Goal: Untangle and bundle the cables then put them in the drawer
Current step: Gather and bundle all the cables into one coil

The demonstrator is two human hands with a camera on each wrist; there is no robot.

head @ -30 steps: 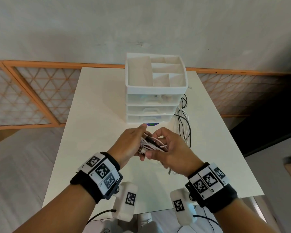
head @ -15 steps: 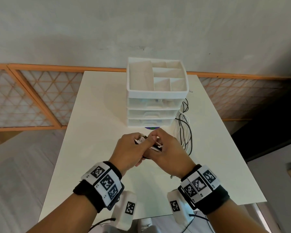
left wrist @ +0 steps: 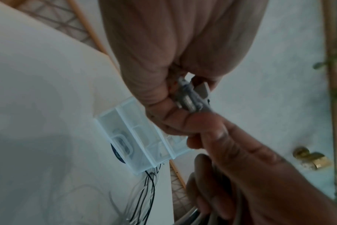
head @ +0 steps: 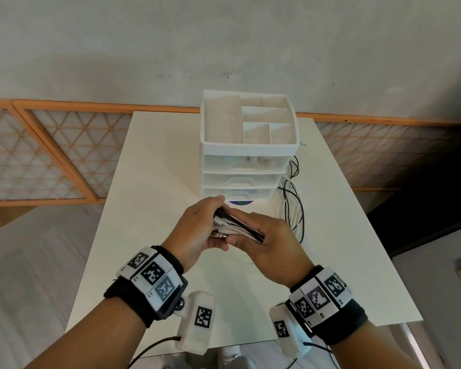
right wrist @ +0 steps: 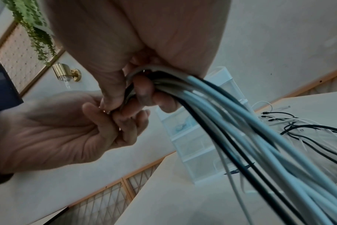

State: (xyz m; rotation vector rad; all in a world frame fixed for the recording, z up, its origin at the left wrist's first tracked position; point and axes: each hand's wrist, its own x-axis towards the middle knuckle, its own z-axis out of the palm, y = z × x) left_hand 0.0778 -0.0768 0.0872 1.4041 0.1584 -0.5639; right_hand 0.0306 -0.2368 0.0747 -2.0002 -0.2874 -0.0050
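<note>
Spreading along the left, an orange-framed lattice screen [head: 45, 153] runs behind a white table [head: 149, 166]. Over the table's near middle, the left hand [head: 197, 230] curls round the plug ends of a cable bundle [head: 237, 227] — the left wrist view shows thumb and fingers pinching grey connectors [left wrist: 190, 99]. Just to its right, touching it, the right hand [head: 272, 249] grips the same bundle, its fingers [right wrist: 142, 91] wrapped round a sheaf of white and black cords that stream away from the palm. Beyond both hands stands a white drawer unit [head: 248, 166] with three clear drawers, all closed, and a divided tray on top. A purple disc [head: 240, 202] peeks from under its front edge. Right of the unit, loose cables [head: 293, 206] — black and white, tangled — lie on the table, trailing toward the right hand. Farther right the screen meets a dark doorway-like gap [head: 421, 198].
</note>
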